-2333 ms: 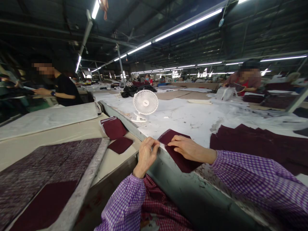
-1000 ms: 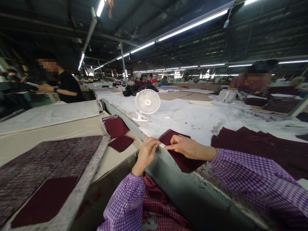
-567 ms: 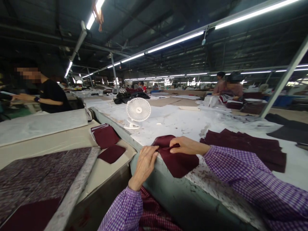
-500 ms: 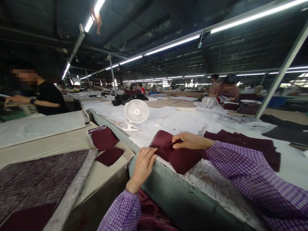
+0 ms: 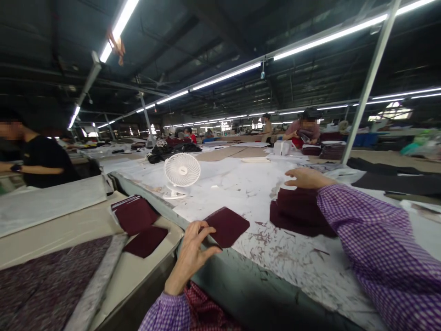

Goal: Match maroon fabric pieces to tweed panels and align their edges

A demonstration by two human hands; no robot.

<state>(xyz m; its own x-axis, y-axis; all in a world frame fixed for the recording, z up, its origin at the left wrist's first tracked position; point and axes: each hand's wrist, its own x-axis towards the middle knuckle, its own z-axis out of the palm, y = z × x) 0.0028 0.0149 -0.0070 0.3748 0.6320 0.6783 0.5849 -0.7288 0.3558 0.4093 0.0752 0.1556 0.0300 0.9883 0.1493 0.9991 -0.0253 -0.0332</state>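
Note:
A maroon fabric piece (image 5: pixel 228 227) lies flat at the near edge of the white-covered table. My left hand (image 5: pixel 195 248) is at its left corner, fingertips touching the cloth, with the thumb spread away from the fingers over the table edge. To the right, my right hand (image 5: pixel 305 178) reaches above the far side of a stack of maroon fabric pieces (image 5: pixel 299 214). Its fingers are stretched out and hold nothing visible. Whether they touch the stack is unclear, and the forearm hides the stack's right part.
A white clip fan (image 5: pixel 182 170) stands beyond the fabric piece. On the lower table at left lie maroon pieces (image 5: pixel 136 215) and a mottled fabric stack (image 5: pixel 51 280). Dark lint and scraps litter the table (image 5: pixel 272 248). A metal post (image 5: pixel 368 87) rises at right. Co-workers stand farther off.
My right hand has let go of the maroon piece and moved right to the stack. The piece now lies flatter near my left hand, whose thumb has spread. The view has turned slightly right.

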